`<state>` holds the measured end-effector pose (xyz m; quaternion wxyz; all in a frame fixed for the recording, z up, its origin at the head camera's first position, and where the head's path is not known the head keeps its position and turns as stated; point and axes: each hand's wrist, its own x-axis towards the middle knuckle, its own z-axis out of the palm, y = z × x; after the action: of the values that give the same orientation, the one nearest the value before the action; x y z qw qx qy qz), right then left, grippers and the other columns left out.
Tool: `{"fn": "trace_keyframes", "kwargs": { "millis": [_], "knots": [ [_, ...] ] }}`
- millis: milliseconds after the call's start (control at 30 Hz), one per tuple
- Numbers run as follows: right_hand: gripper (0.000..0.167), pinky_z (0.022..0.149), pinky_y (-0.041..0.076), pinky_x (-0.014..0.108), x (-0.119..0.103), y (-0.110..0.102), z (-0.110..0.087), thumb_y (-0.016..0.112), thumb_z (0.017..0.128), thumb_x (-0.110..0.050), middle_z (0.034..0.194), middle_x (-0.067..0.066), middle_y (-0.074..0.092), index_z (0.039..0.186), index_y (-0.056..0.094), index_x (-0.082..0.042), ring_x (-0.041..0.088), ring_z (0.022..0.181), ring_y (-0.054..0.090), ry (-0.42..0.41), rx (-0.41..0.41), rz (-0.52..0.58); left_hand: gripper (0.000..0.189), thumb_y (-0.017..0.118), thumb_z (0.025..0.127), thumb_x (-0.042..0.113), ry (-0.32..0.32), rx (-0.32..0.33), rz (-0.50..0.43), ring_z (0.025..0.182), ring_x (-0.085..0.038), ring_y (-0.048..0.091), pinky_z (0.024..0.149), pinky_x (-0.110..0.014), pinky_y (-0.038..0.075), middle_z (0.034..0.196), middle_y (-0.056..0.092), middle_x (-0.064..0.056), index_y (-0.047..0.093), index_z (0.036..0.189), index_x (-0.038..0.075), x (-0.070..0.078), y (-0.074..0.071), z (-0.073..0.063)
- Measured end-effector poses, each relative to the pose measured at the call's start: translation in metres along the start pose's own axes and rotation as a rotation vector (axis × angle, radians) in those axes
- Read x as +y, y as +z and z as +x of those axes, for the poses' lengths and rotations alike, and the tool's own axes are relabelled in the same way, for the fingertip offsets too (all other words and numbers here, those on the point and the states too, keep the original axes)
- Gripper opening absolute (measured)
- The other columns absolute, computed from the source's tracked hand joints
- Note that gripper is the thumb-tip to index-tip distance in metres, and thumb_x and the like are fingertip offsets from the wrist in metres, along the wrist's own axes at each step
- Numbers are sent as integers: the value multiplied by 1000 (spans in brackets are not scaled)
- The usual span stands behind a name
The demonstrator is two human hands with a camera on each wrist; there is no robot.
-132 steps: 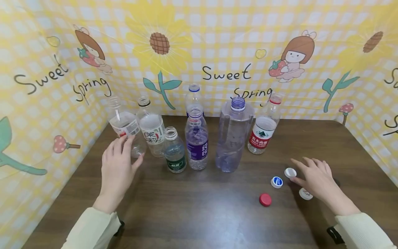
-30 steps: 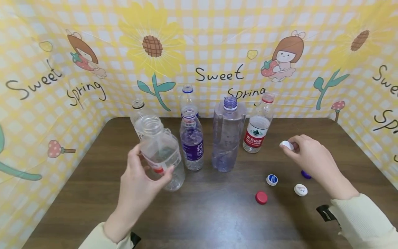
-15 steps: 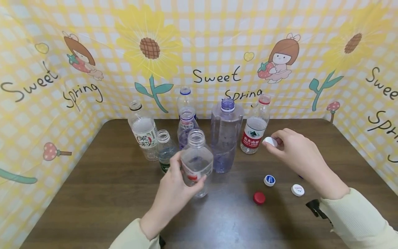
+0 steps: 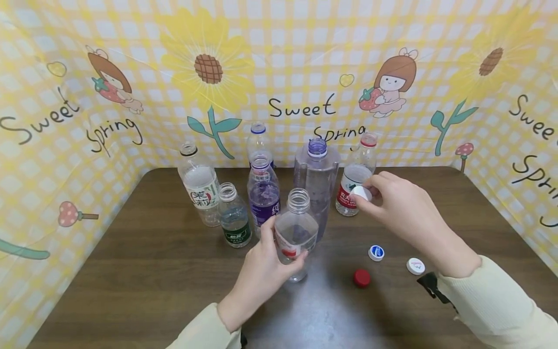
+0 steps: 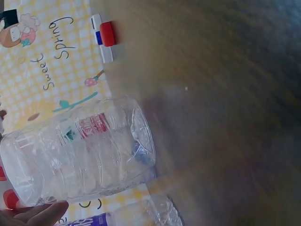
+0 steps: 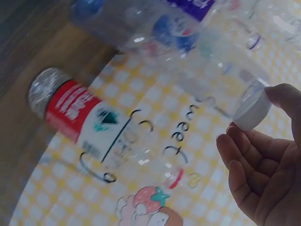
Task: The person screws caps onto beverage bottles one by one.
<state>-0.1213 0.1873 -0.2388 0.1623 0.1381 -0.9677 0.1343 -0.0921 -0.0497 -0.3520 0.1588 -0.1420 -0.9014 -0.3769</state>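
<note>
My left hand (image 4: 263, 274) grips a clear plastic bottle (image 4: 296, 230) by its body, thumb across the red-and-white label. Its mouth points up and has no cap on it. In the left wrist view the clear bottle (image 5: 80, 150) fills the lower left, with fingertips at its edge. My right hand (image 4: 405, 213) pinches a white bottle cap (image 4: 362, 194) between thumb and fingers, to the right of the held bottle and apart from it. The right wrist view shows the cap (image 6: 254, 110) tilted on edge at the fingertips.
Behind stand several uncapped bottles: jasmine-labelled (image 4: 202, 189), green-labelled (image 4: 237, 228), purple-labelled (image 4: 264, 203), blue-ringed (image 4: 258, 145), a large violet-tinted one (image 4: 322, 189) and a red-labelled one (image 4: 345, 196). A red cap (image 4: 361, 278), blue-and-white cap (image 4: 376, 252) and white cap (image 4: 415, 266) lie on the table.
The left hand has taken the clear bottle from the far left and carried it right to the middle. The right hand has picked up the white cap and moved it left towards the bottle.
</note>
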Motion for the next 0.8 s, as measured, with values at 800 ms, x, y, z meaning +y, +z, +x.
{"fn": "trace_keyframes", "kwargs": {
  "millis": [800],
  "knots": [
    [20,57,45,30,-63,-12,15,69,85,-32,79,-2,59,91,67,-12,13,66,51,-217,31,36,87,81,72,27,51,-47,-9,91,-24,68,75,-37,58,110,65,-16,29,138,4,-2,15,7]
  ]
}}
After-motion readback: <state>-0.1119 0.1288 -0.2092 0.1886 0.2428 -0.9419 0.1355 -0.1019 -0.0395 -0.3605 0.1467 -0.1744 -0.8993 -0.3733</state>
